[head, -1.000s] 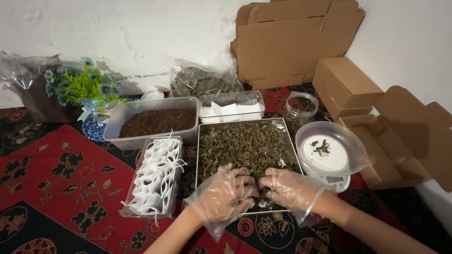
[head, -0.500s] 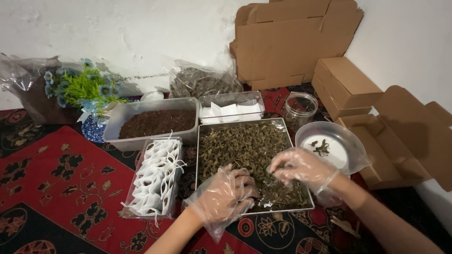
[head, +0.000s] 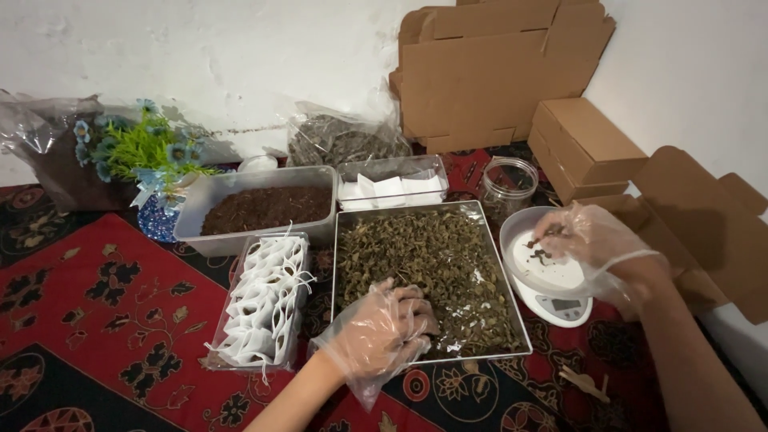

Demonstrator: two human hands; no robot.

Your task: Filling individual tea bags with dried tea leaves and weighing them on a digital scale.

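Head view. I see my left hand, in a loose clear glove, resting in the near edge of the metal tray; its fingers are curled down into the dried leaves that fill the tray. I cannot tell whether they grip any.

My right hand, also gloved, hangs over the clear bowl, fingertips drawn together in a pinch over a few dark leaf bits on the bowl's white floor. The bowl sits on a small white scale, just right of the tray.

Left of the tray, touching it, lies a clear tray of white string bags. Behind stand a tub of brown granules and a tub of white papers. A glass jar stands behind the bowl. Cardboard boxes line the right wall. A pot of blue flowers stands far left. All rest on a red patterned cloth.
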